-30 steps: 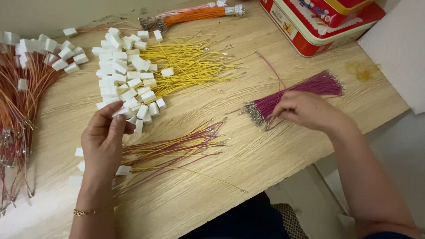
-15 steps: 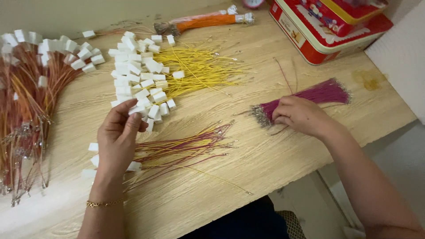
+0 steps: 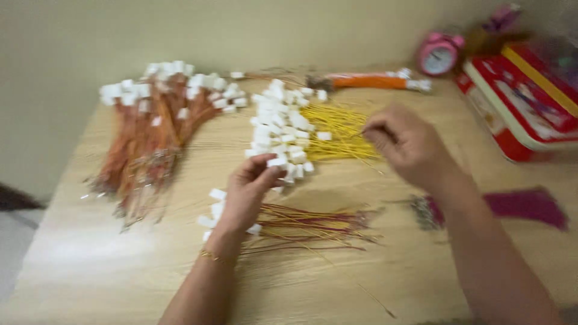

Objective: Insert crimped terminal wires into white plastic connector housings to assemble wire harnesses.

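The heap of connectors (image 3: 280,129) lies mid-table (image 3: 90,265). Left of the heap lies a finished wire bundle (image 3: 153,141), right of it loose wires (image 3: 340,132). The clock (image 3: 438,54) and the tin (image 3: 521,102) stand farther right; another wire bundle (image 3: 313,222) lies before the heap.

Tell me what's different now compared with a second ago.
The right hand left the magenta wire bundle and moved over to the yellow wires. The left hand stayed at the white connectors, pinching one. The bundles look unmoved; the camera shifted.

2 bare forearms, no sleeves — thin gold bracelet (image 3: 215,257) on left wrist.
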